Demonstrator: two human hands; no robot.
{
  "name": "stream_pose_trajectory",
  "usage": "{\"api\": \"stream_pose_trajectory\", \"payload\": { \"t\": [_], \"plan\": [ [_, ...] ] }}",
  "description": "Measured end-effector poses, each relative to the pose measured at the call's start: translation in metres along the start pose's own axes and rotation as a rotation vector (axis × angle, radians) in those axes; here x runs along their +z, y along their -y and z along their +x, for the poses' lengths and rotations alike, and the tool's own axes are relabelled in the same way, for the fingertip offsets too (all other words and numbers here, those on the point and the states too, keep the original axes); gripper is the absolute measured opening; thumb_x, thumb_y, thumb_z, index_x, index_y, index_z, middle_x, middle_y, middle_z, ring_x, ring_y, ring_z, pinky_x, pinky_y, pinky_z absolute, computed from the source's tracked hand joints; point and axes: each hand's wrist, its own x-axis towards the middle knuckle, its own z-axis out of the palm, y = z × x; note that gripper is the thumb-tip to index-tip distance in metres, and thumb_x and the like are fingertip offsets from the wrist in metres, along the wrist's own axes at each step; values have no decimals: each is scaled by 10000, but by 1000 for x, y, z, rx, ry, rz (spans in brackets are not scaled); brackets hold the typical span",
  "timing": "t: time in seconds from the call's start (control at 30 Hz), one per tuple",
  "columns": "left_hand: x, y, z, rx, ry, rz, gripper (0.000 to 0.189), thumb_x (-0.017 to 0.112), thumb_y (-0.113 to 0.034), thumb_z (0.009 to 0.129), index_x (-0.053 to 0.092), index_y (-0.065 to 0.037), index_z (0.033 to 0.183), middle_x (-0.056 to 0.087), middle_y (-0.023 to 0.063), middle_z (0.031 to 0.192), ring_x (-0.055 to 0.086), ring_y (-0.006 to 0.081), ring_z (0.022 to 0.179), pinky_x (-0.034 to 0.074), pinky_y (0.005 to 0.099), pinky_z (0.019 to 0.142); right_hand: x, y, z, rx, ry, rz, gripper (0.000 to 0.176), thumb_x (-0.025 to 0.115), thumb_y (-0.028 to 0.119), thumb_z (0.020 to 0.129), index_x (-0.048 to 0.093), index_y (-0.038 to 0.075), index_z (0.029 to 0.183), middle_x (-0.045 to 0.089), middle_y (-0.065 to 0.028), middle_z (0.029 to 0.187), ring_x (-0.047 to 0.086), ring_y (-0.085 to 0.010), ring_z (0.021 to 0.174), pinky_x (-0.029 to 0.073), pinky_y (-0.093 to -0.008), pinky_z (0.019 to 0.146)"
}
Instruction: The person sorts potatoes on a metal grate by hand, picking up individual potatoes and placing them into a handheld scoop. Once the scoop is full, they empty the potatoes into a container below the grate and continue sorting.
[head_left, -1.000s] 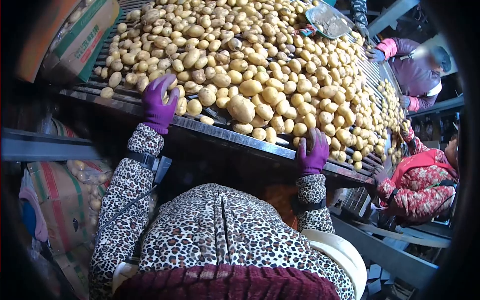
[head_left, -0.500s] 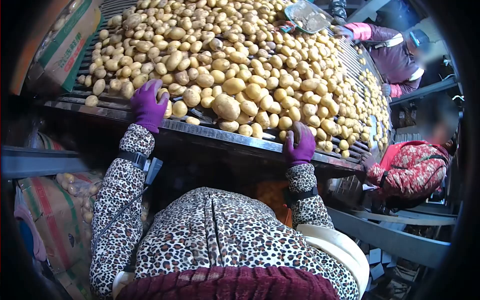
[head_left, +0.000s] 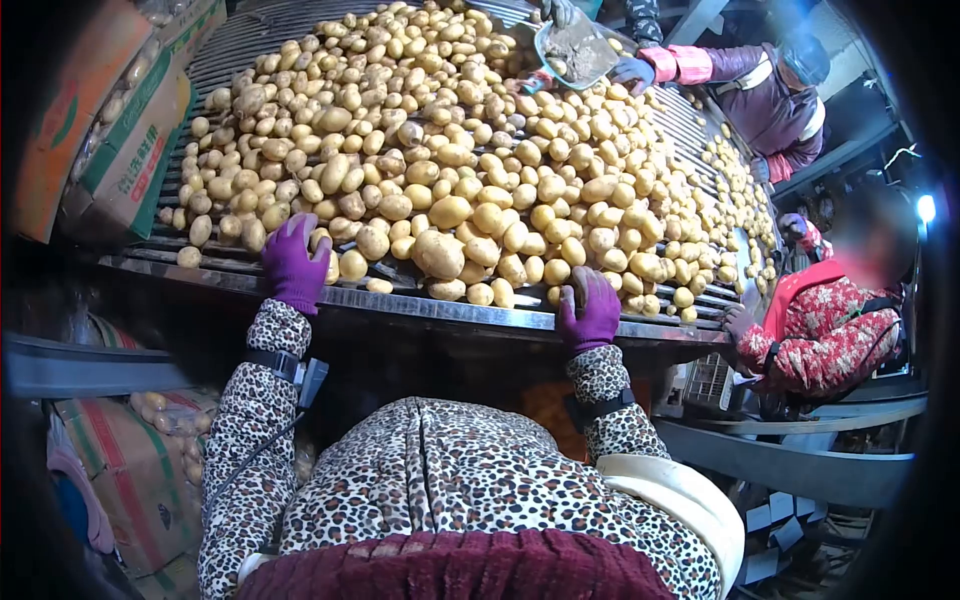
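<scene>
Many yellow potatoes (head_left: 450,212) lie heaped on a table of dark metal bars with a steel front edge (head_left: 440,308). My left hand (head_left: 295,262), in a purple glove, rests at that edge on the left, beside the nearest potatoes; its thumb and fingers are apart and it holds nothing visible. Farther right, my right hand (head_left: 588,310), also gloved in purple, lies over the edge against the front potatoes, thumb apart from the fingers, with nothing seen in it.
Printed cartons (head_left: 130,150) stand at the left end. A scoop-like tray (head_left: 575,52) with dirt lies at the back, near a person's gloved hand (head_left: 634,72). Another person in a red patterned jacket (head_left: 835,330) is at the right. Sacks (head_left: 130,480) lie below left.
The view has shifted, so the table edge and my hands appear lower. The dirt-filled tray has moved left, with a gloved hand now at it. The person at right has raised one hand.
</scene>
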Motion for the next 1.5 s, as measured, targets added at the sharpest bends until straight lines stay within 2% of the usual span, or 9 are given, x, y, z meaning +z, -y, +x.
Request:
{"api": "stream_pose_trajectory", "payload": {
  "t": [0.03, 0.53, 0.67, 1.13, 1.43, 1.5],
  "plan": [
    [2, 2, -1, -7, -9, 0, 389, 697, -292, 805, 644, -106, 1143, 636, 93, 1202, 582, 297, 1136, 436, 449, 985, -1, 1, 0, 5, 2, 0, 380, 641, 251, 845, 617, 79, 1183, 640, -143, 1169, 586, -347, 1126, 444, -476, 980],
    [2, 4, -2, -6, -14, 20, 378, 686, -285, 804, 657, -99, 1131, 634, 95, 1174, 584, 303, 1120, 453, 451, 960, -9, 7, 4, 8, 20, 10, 376, 642, 254, 835, 612, 83, 1169, 636, -137, 1142, 591, -340, 1105, 451, -472, 968],
    [2, 3, -2, 12, -26, 29, 363, 688, -249, 802, 633, -79, 1118, 635, 121, 1170, 587, 324, 1116, 458, 448, 960, -8, 5, 5, 2, 11, 11, 371, 640, 253, 837, 614, 85, 1166, 638, -134, 1142, 590, -336, 1112, 449, -471, 972],
    [-5, -3, 0, -31, 45, -23, 380, 701, -242, 801, 642, -76, 1137, 627, 124, 1207, 578, 317, 1139, 447, 439, 990, -13, 7, 7, 1, -18, -4, 370, 641, 253, 841, 612, 84, 1169, 639, -122, 1154, 586, -322, 1126, 444, -469, 987],
    [-8, -7, 1, -28, 69, 63, 415, 715, -233, 792, 634, -74, 1167, 594, 136, 1266, 548, 318, 1194, 442, 441, 1013, -16, 9, 7, 52, 14, 12, 373, 680, 243, 833, 631, 103, 1176, 647, -125, 1177, 588, -328, 1144, 447, -450, 999],
    [-1, 0, 0, -47, 100, 59, 447, 702, -288, 793, 627, -113, 1197, 580, 108, 1291, 524, 296, 1219, 411, 449, 1029, -16, 10, 7, 56, 25, 20, 373, 680, 242, 832, 631, 103, 1174, 647, -126, 1173, 588, -330, 1141, 450, -450, 996]
  ]
}}
